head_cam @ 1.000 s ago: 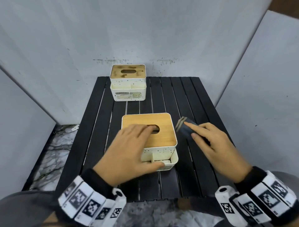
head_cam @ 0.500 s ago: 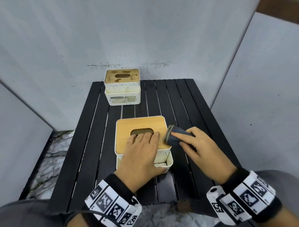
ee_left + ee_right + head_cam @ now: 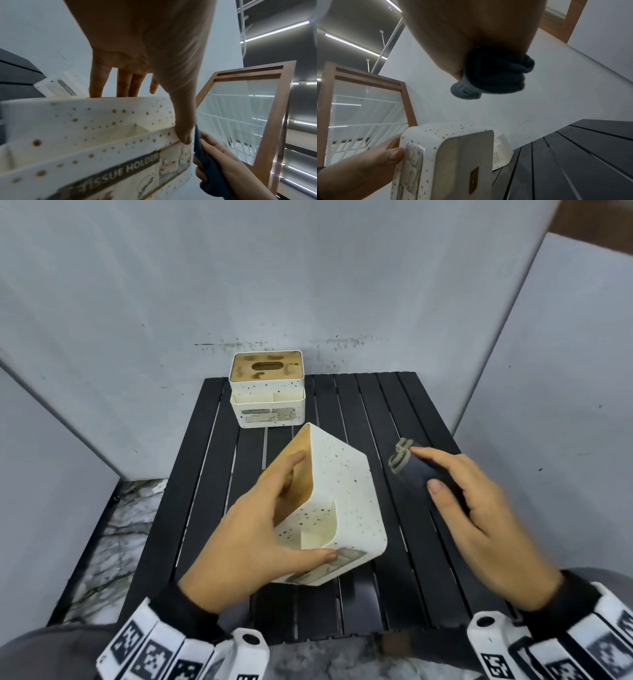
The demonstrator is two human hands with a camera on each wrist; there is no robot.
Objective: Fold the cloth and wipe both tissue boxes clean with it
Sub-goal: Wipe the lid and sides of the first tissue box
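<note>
Gripping the near tissue box (image 3: 337, 494) in the left hand (image 3: 253, 542), lifted clear of the black slatted table (image 3: 421, 542) and tipped over to the left. Fingers spread flat against the wooden lid (image 3: 301, 470), now facing left, thumb clamped on the labelled front edge. White speckled side turned upward, open front compartment showing. "TISSUE HOLDER" label readable in the left wrist view, box (image 3: 96, 136) right under the palm (image 3: 150, 44), thumb pressing its front corner. Underside (image 3: 458, 166) exposed in the right wrist view, well above the slats.

Clutching the folded cloth (image 3: 416, 470) in the right hand (image 3: 479, 518), just to the right of the tipped box and apart from it. Dark blue wad pinched between thumb and fingers, grey hemmed end poking out towards the back. Same bundle (image 3: 494, 75) bulging from the fist in the right wrist view, held up off the table.

Standing upright at the back left of the table, the far tissue box (image 3: 267, 395), touched by neither hand, with dark smears across its wooden top around the slot.
</note>
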